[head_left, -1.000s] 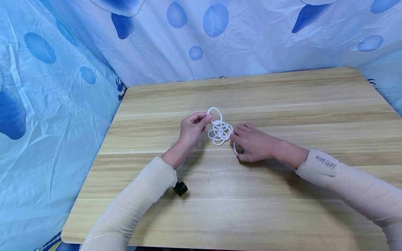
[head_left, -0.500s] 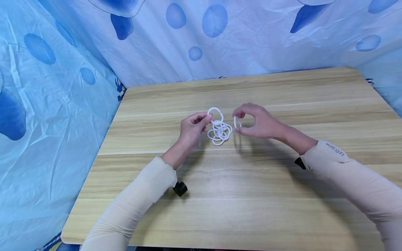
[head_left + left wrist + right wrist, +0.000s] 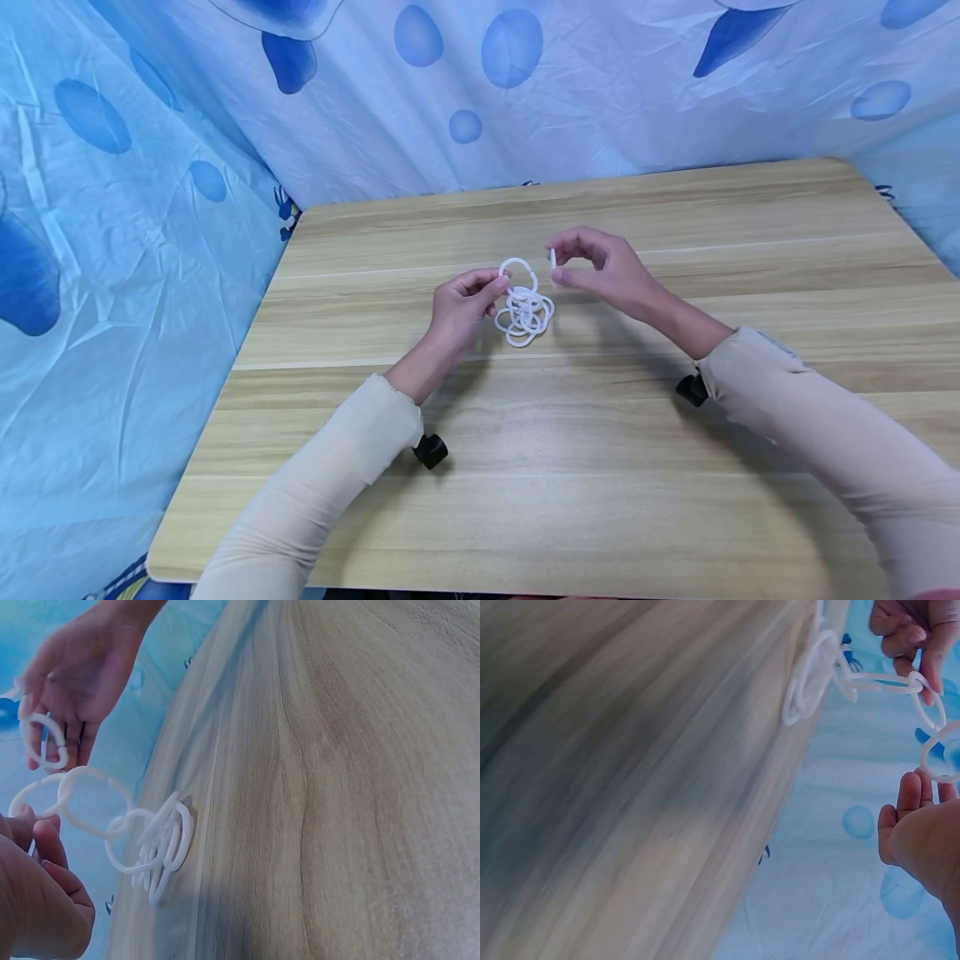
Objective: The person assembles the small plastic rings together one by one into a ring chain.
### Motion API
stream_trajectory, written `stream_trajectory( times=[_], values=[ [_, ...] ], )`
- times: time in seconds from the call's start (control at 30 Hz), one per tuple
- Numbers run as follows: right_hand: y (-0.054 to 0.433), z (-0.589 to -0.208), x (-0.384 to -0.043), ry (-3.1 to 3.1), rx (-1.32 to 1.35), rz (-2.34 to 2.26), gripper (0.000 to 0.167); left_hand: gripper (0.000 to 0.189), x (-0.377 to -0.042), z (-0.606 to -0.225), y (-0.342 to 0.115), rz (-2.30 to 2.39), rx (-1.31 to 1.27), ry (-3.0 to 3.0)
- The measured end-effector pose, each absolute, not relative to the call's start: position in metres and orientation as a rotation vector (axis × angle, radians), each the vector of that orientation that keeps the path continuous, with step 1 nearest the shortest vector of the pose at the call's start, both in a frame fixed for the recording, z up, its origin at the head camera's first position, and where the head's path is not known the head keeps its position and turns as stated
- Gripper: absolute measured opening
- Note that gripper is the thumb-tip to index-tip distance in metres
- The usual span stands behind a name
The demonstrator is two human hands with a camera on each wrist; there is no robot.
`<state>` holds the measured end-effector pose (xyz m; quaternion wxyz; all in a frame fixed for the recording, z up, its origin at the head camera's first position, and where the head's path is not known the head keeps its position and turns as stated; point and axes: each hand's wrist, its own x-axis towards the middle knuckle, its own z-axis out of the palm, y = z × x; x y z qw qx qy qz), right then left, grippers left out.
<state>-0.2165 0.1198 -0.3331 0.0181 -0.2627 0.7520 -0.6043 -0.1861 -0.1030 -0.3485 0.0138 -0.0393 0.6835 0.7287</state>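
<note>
My left hand (image 3: 461, 312) pinches the end link of a white plastic link chain (image 3: 527, 314) between thumb and fingers. The rest of that chain lies heaped on the wooden table, joined to the raised end link (image 3: 37, 784). Across from it, my right hand (image 3: 609, 271) holds a single white ring-shaped link (image 3: 553, 259) upright between thumb and fingertips, raised off the table. Seen from the head, this loose link is edge-on, just right of the chain's end. In the right wrist view, the loose link (image 3: 923, 759) overlaps the chain's end link (image 3: 928, 711).
The wooden table (image 3: 525, 500) spreads around both hands. A blue patterned curtain (image 3: 420, 100) hangs behind it and on the left. Black wrist cameras stick out below the left sleeve (image 3: 330, 475) and the right sleeve (image 3: 810, 442).
My right hand has lifted the loose link from the table beside the chain, moved it up and left, and turned it edge-on. The left hand stays nearly still.
</note>
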Motion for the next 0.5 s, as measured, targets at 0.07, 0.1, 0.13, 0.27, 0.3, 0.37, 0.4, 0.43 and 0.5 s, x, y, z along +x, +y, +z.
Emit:
stream_trajectory(
  times=[0.07,0.1,0.13,0.27,0.3,0.37,0.4,0.43,0.5],
  values=[
    [0.116,-0.331,-0.217,2.273,-0.777,-1.936,0.031,0.019,-0.186,-0.348,-0.103,2.279,-0.115,2.109],
    [0.114,-0.33,-0.217,2.245,-0.753,-1.962,0.031,0.019,-0.186,-0.348,-0.103,2.281,-0.113,2.101],
    [0.112,-0.329,-0.217,2.215,-0.728,-1.989,0.032,0.019,-0.186,-0.347,-0.103,2.281,-0.11,2.094],
    [0.105,-0.328,-0.218,2.062,-0.665,-2.107,0.033,0.019,-0.186,-0.347,-0.102,2.266,-0.096,2.081],
    [0.103,-0.328,-0.219,2.024,-0.657,-2.133,0.033,0.019,-0.186,-0.347,-0.102,2.265,-0.093,2.079],
    [0.101,-0.329,-0.219,1.967,-0.645,-2.177,0.03,0.019,-0.186,-0.347,-0.103,2.263,-0.091,2.077],
    [0.1,-0.33,-0.219,1.949,-0.639,-2.192,0.029,0.019,-0.186,-0.347,-0.103,2.26,-0.095,2.078],
    [0.1,-0.33,-0.219,1.936,-0.633,-2.204,0.027,0.019,-0.186,-0.347,-0.103,2.257,-0.098,2.08],
    [0.099,-0.331,-0.219,1.9,-0.619,-2.228,0.025,0.019,-0.186,-0.347,-0.104,2.249,-0.101,2.083]
  ],
)
